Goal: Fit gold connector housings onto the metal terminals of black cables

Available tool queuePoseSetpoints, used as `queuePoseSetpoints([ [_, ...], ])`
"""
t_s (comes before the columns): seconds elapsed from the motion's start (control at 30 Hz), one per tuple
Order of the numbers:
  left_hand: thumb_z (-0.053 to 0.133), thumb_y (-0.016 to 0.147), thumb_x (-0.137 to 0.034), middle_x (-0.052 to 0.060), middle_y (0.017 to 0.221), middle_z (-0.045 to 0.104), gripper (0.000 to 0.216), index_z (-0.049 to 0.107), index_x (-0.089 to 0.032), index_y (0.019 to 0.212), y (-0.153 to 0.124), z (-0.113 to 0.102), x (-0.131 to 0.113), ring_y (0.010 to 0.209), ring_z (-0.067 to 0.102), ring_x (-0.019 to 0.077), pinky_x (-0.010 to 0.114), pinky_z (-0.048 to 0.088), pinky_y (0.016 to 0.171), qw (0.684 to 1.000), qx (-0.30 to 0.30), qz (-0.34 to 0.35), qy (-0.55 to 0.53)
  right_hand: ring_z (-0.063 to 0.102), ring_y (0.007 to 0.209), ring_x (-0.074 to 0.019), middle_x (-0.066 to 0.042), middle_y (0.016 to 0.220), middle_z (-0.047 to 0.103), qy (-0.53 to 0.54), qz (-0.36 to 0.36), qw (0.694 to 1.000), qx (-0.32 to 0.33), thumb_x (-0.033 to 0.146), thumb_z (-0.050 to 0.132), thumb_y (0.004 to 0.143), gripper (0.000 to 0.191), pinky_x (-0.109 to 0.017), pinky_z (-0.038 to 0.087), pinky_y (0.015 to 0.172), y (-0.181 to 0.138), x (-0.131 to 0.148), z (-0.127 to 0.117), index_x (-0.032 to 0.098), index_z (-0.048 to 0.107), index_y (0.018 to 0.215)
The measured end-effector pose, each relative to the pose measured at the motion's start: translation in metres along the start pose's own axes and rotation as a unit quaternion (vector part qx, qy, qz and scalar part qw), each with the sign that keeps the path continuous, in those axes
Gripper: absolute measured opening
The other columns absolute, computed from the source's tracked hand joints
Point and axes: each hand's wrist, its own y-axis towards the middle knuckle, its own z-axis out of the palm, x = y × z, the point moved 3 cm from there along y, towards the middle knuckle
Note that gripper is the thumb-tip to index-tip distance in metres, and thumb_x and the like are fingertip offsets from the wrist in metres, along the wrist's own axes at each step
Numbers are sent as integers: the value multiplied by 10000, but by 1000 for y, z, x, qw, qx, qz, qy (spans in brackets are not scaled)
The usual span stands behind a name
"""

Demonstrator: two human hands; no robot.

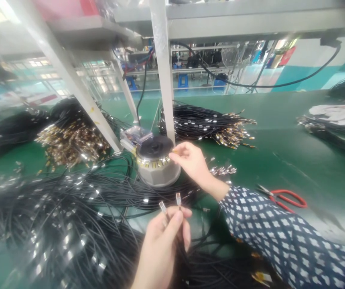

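My left hand (pixel 168 237) is closed around black cables, the thumb pressed over them. Two of their ends stick up above the fingers, a metal connector (pixel 162 206) on the left and another metal connector (pixel 178 198) on the right. My right hand (pixel 192 160) pinches a small piece of yellow tape (pixel 175 151) at the right rim of a round tape dispenser (pixel 157 176). This dispenser has a grey faceted base and a black top, with short yellow strips around its edge. Black cables (pixel 100 184) with metal ends lie around it.
Red-handled pliers (pixel 287 198) lie on the green table (pixel 268 156) by my right sleeve. Behind the dispenser is a cable bundle (pixel 202 124); another bundle (pixel 73 140) with taped ends lies at left. A white shelf post (pixel 164 72) rises close behind the dispenser.
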Motion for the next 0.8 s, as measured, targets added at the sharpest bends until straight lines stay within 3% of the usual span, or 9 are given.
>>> queuePoseSetpoints([
  [0.27, 655, 841, -362, -20, 470, 528, 229, 674, -135, 814, 1, 0, 0, 469, 399, 110, 264, 259, 520, 1000, 3, 9, 4, 643, 799, -173, 4, 799, 684, -49, -67, 996, -13, 198, 630, 807, 46, -355, 451, 870, -17, 28, -7, 229, 624, 841],
  [0.47, 654, 842, -348, -18, 469, 535, 213, 673, -140, 804, 0, 1, 0, 464, 403, 108, 261, 261, 521, 1000, 8, 6, 1, 667, 785, -148, -20, 946, 633, 39, -35, 998, -24, 208, 647, 790, 204, -268, 526, 667, -12, 12, -2, 215, 555, 972],
  [0.63, 658, 839, -350, -14, 472, 544, 226, 683, -128, 804, -1, 1, -1, 465, 418, 107, 261, 281, 527, 1000, 5, 13, 8, 659, 762, -132, -14, 954, 595, 69, -22, 997, -25, 219, 705, 733, 274, -265, 557, 684, -8, 7, 7, 205, 526, 941],
  [0.8, 681, 823, -343, -12, 461, 559, 223, 692, -120, 832, -2, 0, -3, 451, 436, 103, 250, 307, 516, 1000, -12, 25, 11, 632, 710, -116, -4, 929, 626, 57, -39, 998, -4, 121, 659, 729, 212, -258, 527, 662, -8, 24, 7, 197, 570, 906],
])
